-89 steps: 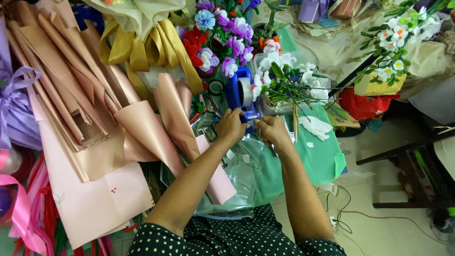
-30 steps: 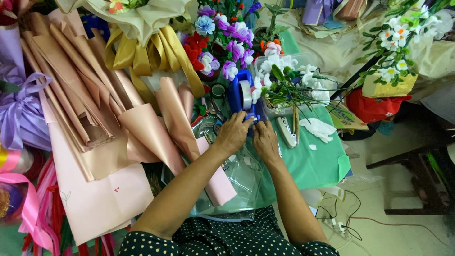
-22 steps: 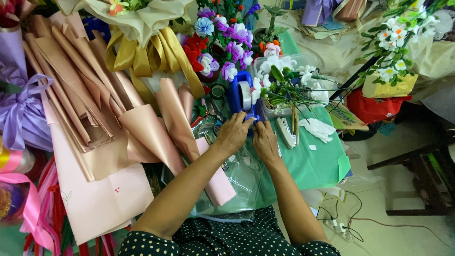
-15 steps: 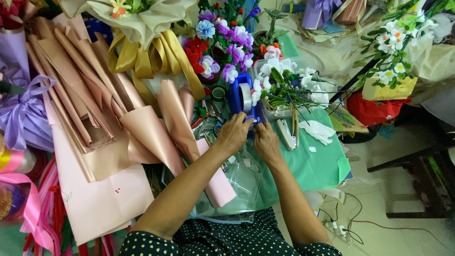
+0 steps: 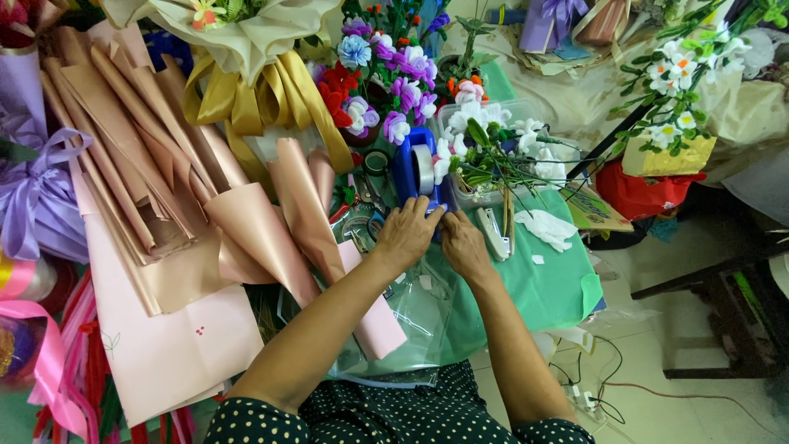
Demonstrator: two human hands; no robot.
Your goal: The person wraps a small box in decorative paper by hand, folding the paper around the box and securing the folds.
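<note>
A blue tape dispenser with a roll of clear tape stands on the green table cover. My left hand rests on the near end of the dispenser, fingers curled over its base. My right hand is right beside it, fingertips pinched at the dispenser's front edge where the tape comes off. Whether a strip of tape sits between the fingers is too small to tell. A sheet of clear cellophane lies under both forearms.
Rolled rose-gold wrapping sheets and pink paper fill the left. Artificial flowers and a white-flower bunch stand behind the dispenser. A stapler, white tissue, purple ribbon and floor cables lie around.
My hands have come closer together at the dispenser's front since three seconds ago. Over the last second they have barely moved.
</note>
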